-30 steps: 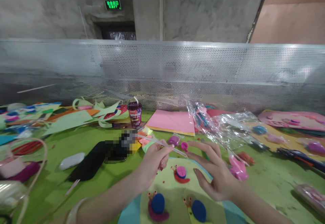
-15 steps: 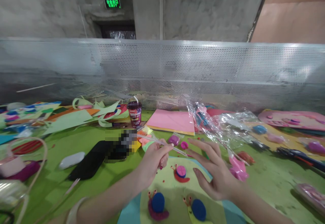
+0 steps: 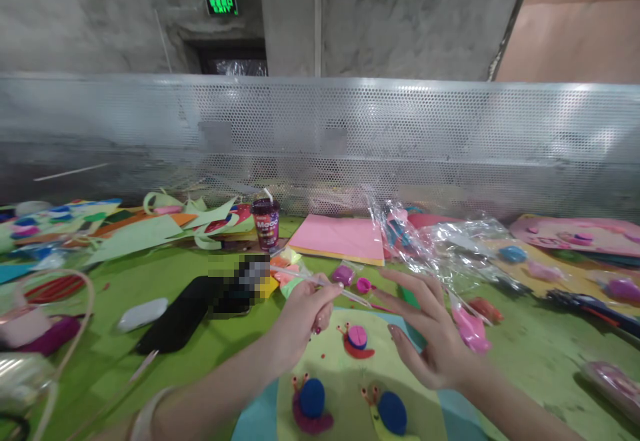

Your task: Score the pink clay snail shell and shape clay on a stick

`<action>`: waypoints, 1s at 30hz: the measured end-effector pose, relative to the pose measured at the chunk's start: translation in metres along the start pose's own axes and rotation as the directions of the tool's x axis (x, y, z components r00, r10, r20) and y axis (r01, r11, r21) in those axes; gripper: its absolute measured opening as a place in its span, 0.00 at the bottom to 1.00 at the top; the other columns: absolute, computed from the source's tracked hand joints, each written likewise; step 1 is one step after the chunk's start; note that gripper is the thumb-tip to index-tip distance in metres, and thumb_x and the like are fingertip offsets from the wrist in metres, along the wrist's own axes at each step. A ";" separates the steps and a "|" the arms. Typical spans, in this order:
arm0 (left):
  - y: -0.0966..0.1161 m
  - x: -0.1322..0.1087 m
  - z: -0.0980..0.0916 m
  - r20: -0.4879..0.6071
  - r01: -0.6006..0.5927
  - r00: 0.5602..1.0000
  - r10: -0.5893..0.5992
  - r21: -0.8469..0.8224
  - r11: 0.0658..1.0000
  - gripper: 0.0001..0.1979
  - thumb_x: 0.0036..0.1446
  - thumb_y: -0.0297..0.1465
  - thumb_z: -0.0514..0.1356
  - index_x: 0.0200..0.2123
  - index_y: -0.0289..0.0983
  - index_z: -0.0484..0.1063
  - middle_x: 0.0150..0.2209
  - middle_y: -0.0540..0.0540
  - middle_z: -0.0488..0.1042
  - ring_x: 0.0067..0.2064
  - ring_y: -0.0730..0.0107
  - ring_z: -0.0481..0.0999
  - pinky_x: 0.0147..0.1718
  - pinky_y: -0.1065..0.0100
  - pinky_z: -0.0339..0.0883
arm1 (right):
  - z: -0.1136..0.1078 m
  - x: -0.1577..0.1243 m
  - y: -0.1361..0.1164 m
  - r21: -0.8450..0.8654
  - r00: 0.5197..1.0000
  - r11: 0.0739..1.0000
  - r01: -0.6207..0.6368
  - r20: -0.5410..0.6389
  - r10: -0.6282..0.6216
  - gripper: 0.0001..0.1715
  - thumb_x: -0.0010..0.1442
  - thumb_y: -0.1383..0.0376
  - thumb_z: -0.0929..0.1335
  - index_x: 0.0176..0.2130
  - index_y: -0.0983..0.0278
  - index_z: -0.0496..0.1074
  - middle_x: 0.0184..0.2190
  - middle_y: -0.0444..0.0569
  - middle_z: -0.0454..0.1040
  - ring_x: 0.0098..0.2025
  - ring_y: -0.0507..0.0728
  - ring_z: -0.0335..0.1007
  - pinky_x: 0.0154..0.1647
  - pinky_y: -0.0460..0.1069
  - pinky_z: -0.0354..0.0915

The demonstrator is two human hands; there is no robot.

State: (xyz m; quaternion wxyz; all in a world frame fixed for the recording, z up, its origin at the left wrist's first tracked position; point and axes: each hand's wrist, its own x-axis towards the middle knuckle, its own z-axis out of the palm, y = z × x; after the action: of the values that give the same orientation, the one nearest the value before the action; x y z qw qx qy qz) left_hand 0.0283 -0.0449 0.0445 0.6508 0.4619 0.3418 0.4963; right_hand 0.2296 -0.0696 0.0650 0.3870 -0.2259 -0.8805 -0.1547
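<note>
Roughly level stick (image 3: 320,283) (tip right) in L hand (image 3: 303,317)

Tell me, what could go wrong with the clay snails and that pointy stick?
The left hand pinches a thin clear plastic stick whose tip hangs just above the soft pink-shelled clay snail; a slip might dent it. The open right hand hovers close beside that snail and could squash it. Both forearms pass near the two blue-shelled clay snails on the pale green paper sheet and might smear them.
</note>
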 end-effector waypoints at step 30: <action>-0.003 0.000 0.000 0.018 0.000 1.000 0.001 -0.018 1.000 0.14 0.50 0.32 0.59 0.21 0.38 0.55 0.10 0.60 0.52 0.14 0.83 0.46 0.16 0.72 0.39 | 0.002 -0.001 -0.001 0.000 0.996 0.999 -0.035 0.083 0.035 0.22 0.54 0.72 0.62 0.50 0.64 0.65 0.53 0.54 0.60 0.52 0.63 0.56 0.47 0.59 0.59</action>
State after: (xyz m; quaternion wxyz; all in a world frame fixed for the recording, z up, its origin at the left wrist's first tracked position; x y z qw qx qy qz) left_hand 0.0290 -0.0450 0.0414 0.6579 0.4606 0.3311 0.4953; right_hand 0.2285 -0.0694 0.0632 0.3530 -0.2472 -0.8918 -0.1380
